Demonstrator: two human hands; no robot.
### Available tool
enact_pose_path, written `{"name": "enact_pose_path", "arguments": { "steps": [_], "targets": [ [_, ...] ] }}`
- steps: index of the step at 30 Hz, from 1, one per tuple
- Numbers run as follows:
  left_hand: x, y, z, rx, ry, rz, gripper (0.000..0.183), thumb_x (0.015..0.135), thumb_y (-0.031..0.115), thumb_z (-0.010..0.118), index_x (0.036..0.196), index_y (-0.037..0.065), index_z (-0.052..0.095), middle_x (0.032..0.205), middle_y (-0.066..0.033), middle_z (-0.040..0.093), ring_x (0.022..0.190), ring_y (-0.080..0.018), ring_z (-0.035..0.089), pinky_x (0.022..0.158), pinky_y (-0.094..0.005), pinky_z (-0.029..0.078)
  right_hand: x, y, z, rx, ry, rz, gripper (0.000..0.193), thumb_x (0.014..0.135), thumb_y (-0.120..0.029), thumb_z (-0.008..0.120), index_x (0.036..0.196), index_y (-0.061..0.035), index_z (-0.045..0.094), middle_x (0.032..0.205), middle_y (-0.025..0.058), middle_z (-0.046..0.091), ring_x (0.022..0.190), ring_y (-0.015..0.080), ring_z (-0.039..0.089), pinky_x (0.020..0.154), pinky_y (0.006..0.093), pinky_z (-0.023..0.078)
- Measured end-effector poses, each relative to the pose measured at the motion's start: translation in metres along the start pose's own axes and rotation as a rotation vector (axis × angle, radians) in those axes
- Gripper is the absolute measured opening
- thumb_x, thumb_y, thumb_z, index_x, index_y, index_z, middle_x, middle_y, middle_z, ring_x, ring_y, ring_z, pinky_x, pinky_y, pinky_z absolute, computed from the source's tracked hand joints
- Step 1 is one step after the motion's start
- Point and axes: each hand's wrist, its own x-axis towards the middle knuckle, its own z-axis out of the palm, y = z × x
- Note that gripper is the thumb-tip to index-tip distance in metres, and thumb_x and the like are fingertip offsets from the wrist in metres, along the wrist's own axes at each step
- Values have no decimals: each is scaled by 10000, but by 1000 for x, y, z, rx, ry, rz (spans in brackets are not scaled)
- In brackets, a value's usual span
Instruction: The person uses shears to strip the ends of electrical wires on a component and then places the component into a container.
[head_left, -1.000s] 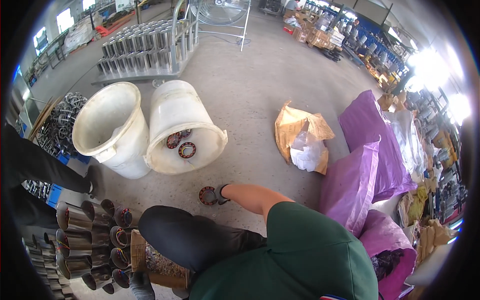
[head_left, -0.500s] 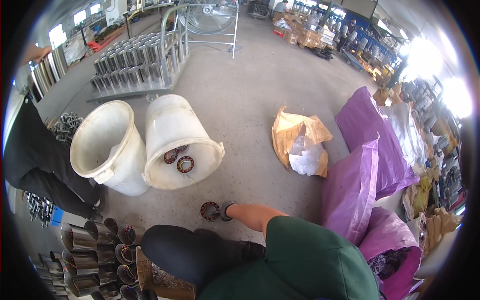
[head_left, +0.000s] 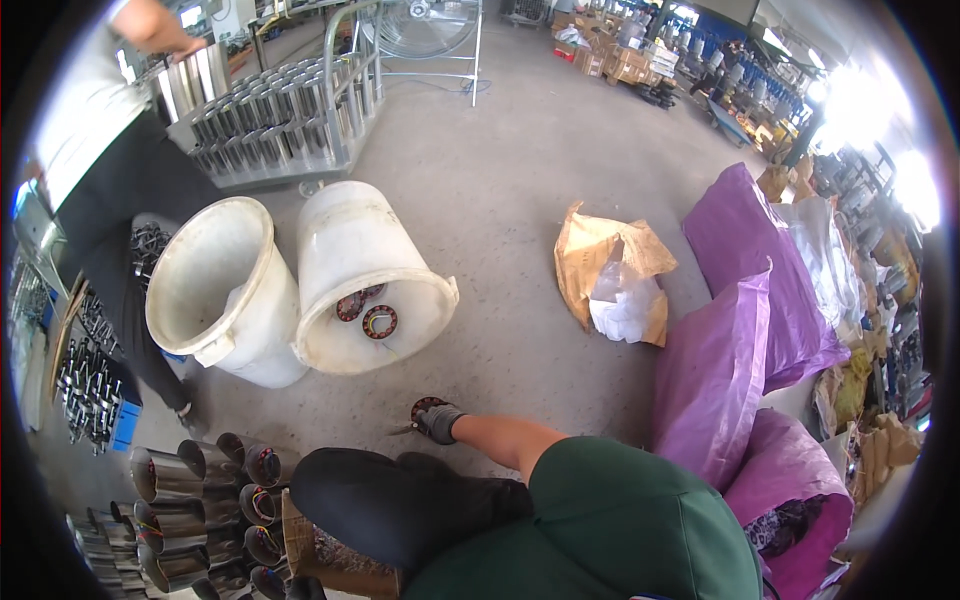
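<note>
My right hand (head_left: 439, 423), in a grey glove, is low over the floor near the middle of the view. Its fingers are closed on a motor stator (head_left: 429, 405), a dark ring with reddish-brown windings. The ring looks tilted, and the glove hides part of it. A small pale strip, perhaps its leads, sticks out to the left. My left hand is out of view. Beyond, a white plastic tub (head_left: 375, 235) lies on its side, mouth toward me, with several similar stators (head_left: 380, 322) inside.
Another white tub (head_left: 225, 290) stands beside it. Metal cylinders (head_left: 170, 475) stand at lower left beside an open carton (head_left: 350, 575). Purple sacks (head_left: 715, 370) line the right; torn brown paper (head_left: 610, 270) lies on the floor. A person (head_left: 110, 190) bends by a cylinder cart (head_left: 340, 120).
My right hand has moved slightly left and closed on the stator, which has gone from lying flat to tilted. The other person has moved right, toward the cart.
</note>
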Motion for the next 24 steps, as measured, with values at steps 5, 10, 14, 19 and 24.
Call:
{"name": "enact_pose_path", "arguments": {
  "steps": [5,10,14,19,24],
  "targets": [
    [-1,-10,5,-21,-52,-33,140,914,74,598,1034,6,623,926,-122,648,825,-226,617,755,-349,501,20,12,41,-107,58,-12,336,903,-227,518,1161,-51,641,1130,223,663,1081,365,642,889,470,515],
    [-9,-29,8,-39,-81,-96,133,907,61,591,1025,6,617,904,-114,642,809,-215,610,751,-349,494,-2,0,51,-176,33,-19,276,905,-198,494,1072,-71,673,1073,195,688,997,362,668,833,462,530],
    [-12,-41,13,-59,-112,-130,127,901,52,585,1017,5,612,886,-108,637,795,-206,605,748,-348,489,-40,3,68,-69,183,-35,315,916,-247,501,1147,-78,632,1011,215,693,925,376,678,791,480,533],
    [-17,-66,18,-113,-147,-223,121,894,40,578,1007,5,605,865,-101,630,779,-195,597,743,-348,482,-54,-14,48,111,111,120,363,911,-290,518,1196,-82,603,1028,207,691,933,375,678,793,487,524],
    [-7,-28,2,-580,18,-388,147,904,141,625,1003,34,608,828,-57,636,804,-164,610,732,-310,489,-21,-10,22,179,-73,210,452,845,-221,623,1269,-85,552,1114,212,671,1010,366,663,854,447,525]
  ]
}}
